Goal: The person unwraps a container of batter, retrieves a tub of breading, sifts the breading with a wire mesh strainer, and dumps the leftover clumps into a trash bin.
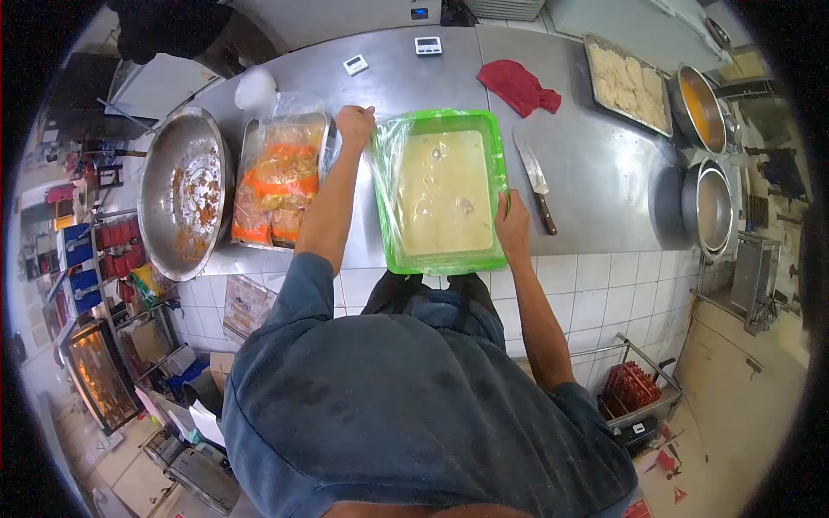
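In the head view, a bright green rectangular tub (498, 164) full of pale, creamy batter (442, 194) stands near the table's front edge. Clear plastic film (389, 186) lies over its left rim and hangs in folds there. My left hand (354, 128) is raised left of the tub, its fingers pinched on the film's edge. At the tub's right rim, my right hand (512, 220) is closed around the edge. Close to my left forearm sits a metal tray (250, 142) of orange, marinated-looking pieces (281, 186), partly under clear plastic.
A knife (534, 177) with a brown handle lies right of the tub, below a red cloth (520, 86). A large stained metal bowl (155, 198) stands far left. Two small timers (427, 46) are at the back. A breaded-looking tray (629, 86) and metal bowls (710, 207) line the right.
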The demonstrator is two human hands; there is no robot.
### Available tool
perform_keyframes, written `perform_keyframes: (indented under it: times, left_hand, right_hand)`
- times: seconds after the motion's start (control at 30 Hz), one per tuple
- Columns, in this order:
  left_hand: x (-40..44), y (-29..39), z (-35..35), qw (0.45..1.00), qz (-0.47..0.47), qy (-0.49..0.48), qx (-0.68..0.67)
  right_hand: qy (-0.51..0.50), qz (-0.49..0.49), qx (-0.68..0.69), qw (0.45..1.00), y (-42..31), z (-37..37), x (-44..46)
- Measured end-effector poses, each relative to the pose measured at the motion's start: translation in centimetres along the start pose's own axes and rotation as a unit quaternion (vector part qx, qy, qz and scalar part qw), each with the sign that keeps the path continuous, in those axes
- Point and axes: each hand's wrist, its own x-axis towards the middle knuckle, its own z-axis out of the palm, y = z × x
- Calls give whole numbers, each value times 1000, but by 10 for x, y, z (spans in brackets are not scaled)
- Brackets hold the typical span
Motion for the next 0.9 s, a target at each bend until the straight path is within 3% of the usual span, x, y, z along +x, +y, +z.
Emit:
perform_keyframes:
  times: [0.1,0.17,0.23,0.27,0.37,0.4,0.43,0.47,0.5,0.6,0.63,0.7,0.8,0.9]
  left_hand:
    - [4,-23,12,996,-13,-84,-32]
    - [17,-62,46,986,20,-139,94]
    - [16,-95,73,988,5,-146,44]
    - [14,-94,82,977,-110,-164,81]
    - [-18,-103,75,986,-93,-123,72]
    - [-32,-105,69,975,4,-69,212]
    - [-47,-111,61,989,-99,-88,58]
    - [-66,-119,54,969,-199,-107,-96]
    - [-76,-125,46,917,-291,-119,-246]
    - [-125,-69,-19,742,-401,-120,-523]
    - [-136,-28,-45,727,-446,-117,-509]
    - [-154,-4,-50,744,-430,-149,-489]
    - [-168,-5,-27,906,-216,-17,-364]
    - [-162,15,-38,965,-135,104,-199]
  right_hand:
    - [21,-17,1,1000,-1,2,1]
    - [16,-21,6,1000,1,2,4]
    - [-4,-4,-2,1000,-6,-1,10]
    - [-20,9,-7,1000,-7,-4,5]
    - [-20,-6,-24,999,7,0,6]
    - [-18,-10,-28,999,10,0,10]
    - [-18,-11,-30,999,11,-1,9]
    - [-18,-8,-32,999,13,-1,6]
    - [-8,-13,-37,999,13,1,9]
    - [-14,-18,-53,998,12,-2,4]
    - [-11,-21,-53,998,14,1,8]
    - [-7,-24,-55,998,17,1,4]
    - [-9,-14,-53,998,15,1,1]
    - [-15,-5,-66,998,15,-2,1]
